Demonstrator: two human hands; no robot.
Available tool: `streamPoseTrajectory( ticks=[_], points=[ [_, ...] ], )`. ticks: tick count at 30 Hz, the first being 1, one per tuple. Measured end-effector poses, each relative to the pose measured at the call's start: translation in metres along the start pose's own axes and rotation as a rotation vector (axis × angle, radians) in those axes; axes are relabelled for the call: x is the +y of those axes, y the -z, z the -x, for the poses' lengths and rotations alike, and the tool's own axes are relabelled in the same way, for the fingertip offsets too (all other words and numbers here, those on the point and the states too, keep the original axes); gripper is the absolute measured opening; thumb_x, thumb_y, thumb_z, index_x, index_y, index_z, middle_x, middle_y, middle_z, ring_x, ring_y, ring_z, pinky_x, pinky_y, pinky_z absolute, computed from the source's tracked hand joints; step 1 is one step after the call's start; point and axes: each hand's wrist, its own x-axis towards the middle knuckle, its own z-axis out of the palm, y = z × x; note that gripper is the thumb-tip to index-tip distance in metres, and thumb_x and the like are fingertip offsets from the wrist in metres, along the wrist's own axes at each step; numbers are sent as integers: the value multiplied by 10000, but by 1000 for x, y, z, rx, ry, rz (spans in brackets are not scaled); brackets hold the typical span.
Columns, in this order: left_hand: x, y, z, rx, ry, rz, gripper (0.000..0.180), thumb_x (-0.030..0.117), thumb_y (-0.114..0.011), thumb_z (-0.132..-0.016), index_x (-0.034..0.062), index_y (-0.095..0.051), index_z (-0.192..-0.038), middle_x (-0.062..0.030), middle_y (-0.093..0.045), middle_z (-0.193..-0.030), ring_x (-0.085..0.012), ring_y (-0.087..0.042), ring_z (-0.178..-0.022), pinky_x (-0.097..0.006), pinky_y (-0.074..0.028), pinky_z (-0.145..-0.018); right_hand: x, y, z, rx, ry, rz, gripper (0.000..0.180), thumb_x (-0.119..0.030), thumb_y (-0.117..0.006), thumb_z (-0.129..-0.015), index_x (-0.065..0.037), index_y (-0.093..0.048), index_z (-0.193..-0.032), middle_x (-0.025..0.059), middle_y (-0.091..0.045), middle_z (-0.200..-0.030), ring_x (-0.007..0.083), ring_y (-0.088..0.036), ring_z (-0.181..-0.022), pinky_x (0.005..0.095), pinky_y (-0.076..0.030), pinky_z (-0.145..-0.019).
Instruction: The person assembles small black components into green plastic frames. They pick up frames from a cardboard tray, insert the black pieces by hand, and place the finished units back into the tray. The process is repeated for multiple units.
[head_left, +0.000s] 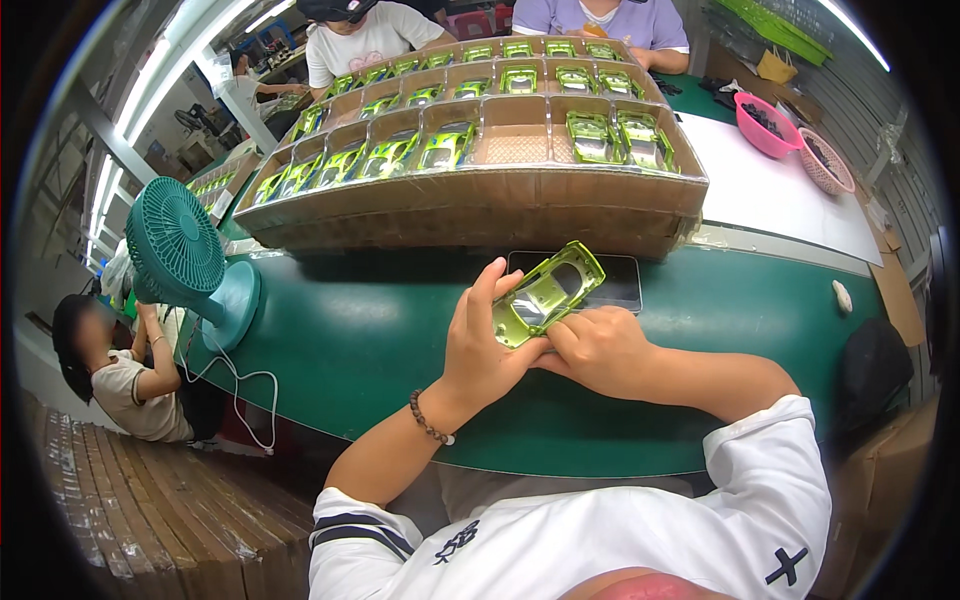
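Note:
Over the green table I hold a lime-green toy car body (545, 297), tilted, with dark and clear window areas. My left hand (478, 335) grips its near left end, fingers along the side and thumb beneath. The closed fingers of my right hand (605, 350) press at the body's lower edge, close to my left thumb; whatever sits between those fingertips is hidden. Behind the body lies a flat dark rectangular object (625, 280), perhaps a phone, partly covered by it. Beyond stands a divided cardboard box (470, 210) holding rows of similar car bodies; one front compartment shows its bare bottom.
A teal fan (180, 240) with a white cable (240, 380) stands at the left. To the right are a pink basin (765, 125) of dark parts, a pink basket (825, 160) and a small white object (842, 296). People sit across the table and at the left.

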Motion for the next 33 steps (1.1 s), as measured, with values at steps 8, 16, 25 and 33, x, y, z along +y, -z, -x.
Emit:
streamPoseTrajectory(
  ticks=[8,16,25,33],
  points=[
    [8,4,0,20,-139,-133,904,112,-834,-632,1,-300,-1354,-202,-552,-1226,-295,-593,-1056,-351,-486,-883,0,-2,2,57,33,45,287,-258,-744,-680,-91,-512,-657,16,-520,-589,174,-564,-530,293,-444,-480],
    [9,0,4,35,-7,-3,879,137,-835,-634,7,-325,-1339,-196,-574,-1198,-299,-590,-1054,-361,-473,-896,-2,4,-3,99,-12,-56,245,-202,-724,-666,-91,-511,-619,22,-508,-576,181,-552,-538,311,-400,-486],
    [15,-5,6,49,131,107,834,116,-837,-611,36,-379,-1303,-183,-576,-1198,-301,-577,-1058,-372,-465,-893,-6,2,-2,216,-35,-125,264,-105,-738,-583,-91,-475,-605,38,-507,-584,216,-513,-512,337,-375,-481],
    [19,-8,5,45,213,250,849,67,-820,-637,43,-321,-1324,-198,-572,-1194,-273,-610,-1026,-351,-498,-868,-12,3,1,167,-111,-146,221,-97,-723,-587,-84,-504,-612,40,-517,-604,210,-532,-548,334,-394,-511]
  ],
)
